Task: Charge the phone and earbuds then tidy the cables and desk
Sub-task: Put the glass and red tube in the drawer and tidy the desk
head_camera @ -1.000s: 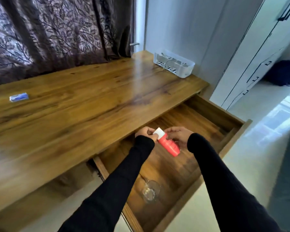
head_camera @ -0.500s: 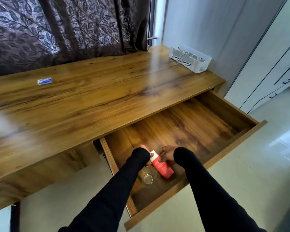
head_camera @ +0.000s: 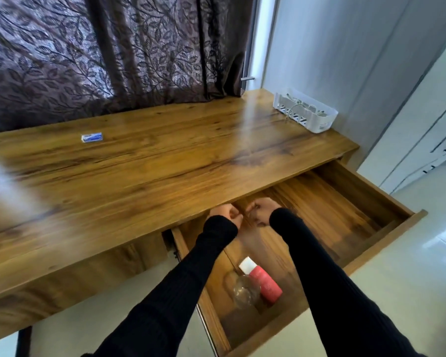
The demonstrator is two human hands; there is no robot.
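Observation:
The desk drawer [head_camera: 386, 235] stands pulled out. A red bottle with a white cap [head_camera: 267, 283] lies near its front left corner, beside a clear glass [head_camera: 243, 292]. My left hand [head_camera: 225, 215] and my right hand [head_camera: 262, 210] hover close together over the drawer's back part, just at the desk's front edge. Both have curled fingers and hold nothing. A white basket [head_camera: 319, 124] with cables in it sits at the desk's far right corner. No phone or earbuds show.
A small blue and white box [head_camera: 92, 137] lies on the wooden desk top [head_camera: 152, 163] at the back left. A dark patterned curtain hangs behind the desk. White cabinets [head_camera: 422, 124] stand to the right, with pale floor below.
Both hands have let go of the red bottle, which now lies in the drawer beside the glass. They have moved up and back toward the desk edge.

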